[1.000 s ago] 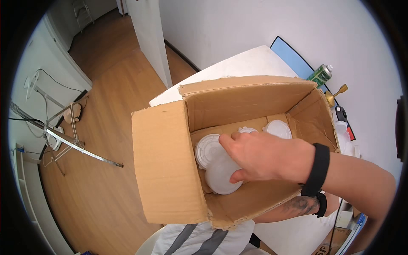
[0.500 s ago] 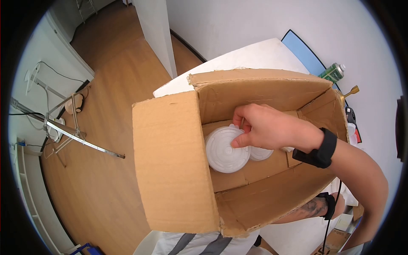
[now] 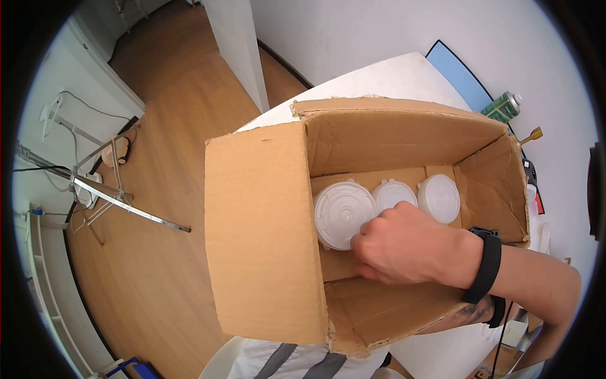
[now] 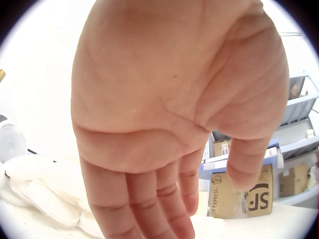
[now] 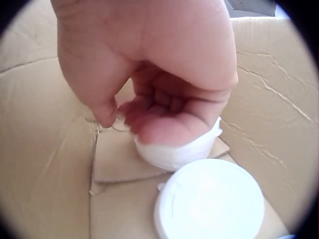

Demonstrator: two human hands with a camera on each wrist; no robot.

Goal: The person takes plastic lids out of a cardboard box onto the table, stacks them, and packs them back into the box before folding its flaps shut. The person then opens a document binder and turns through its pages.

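Note:
Inside an open cardboard box [image 3: 259, 234], several round white lidded plastic containers stand in a row. The leftmost container [image 3: 344, 205] is the largest, with rings on its lid; a smaller container [image 3: 392, 191] stands beside it, and another [image 3: 442, 199] toward the right end. Over the near side of the box floor hangs my right hand [image 3: 410, 246], fingers loosely curled, overlapping the left two containers. In the right wrist view nothing shows between thumb and fingers, and a white lid [image 5: 212, 204] lies below. My left hand [image 4: 164, 109] hangs relaxed, palm toward its wrist camera, holding nothing.
The box sits on a white table [image 3: 391, 79] against a wall. Behind it are a green spray can [image 3: 503, 107] and a blue panel [image 3: 457, 76]. White round plastic pieces [image 4: 50, 199] and a small SF Express carton [image 4: 239, 194] lie near my left hand.
My right hand held a frosted round piece, then pinched the rim of the ring-lidded container at the left. Now it has let go and drawn toward the box's near side.

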